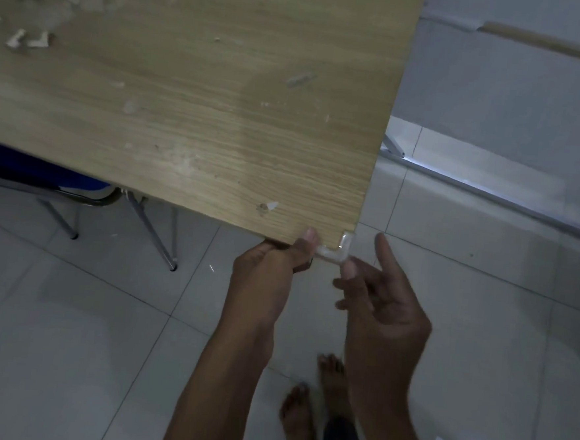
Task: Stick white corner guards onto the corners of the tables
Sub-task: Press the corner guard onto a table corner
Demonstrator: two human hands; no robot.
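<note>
Both bare forearms reach forward and up. The left hand [272,263] is curled, thumb lying flat on top and fingers tucked underneath, gripping. The right hand [384,295] is looser: thumb tip pressing forward, index finger straight and pointing up, the other fingers half bent.

A wood-grain table [193,110] bears loose white corner guards [26,38] and scraps at its far left.
</note>
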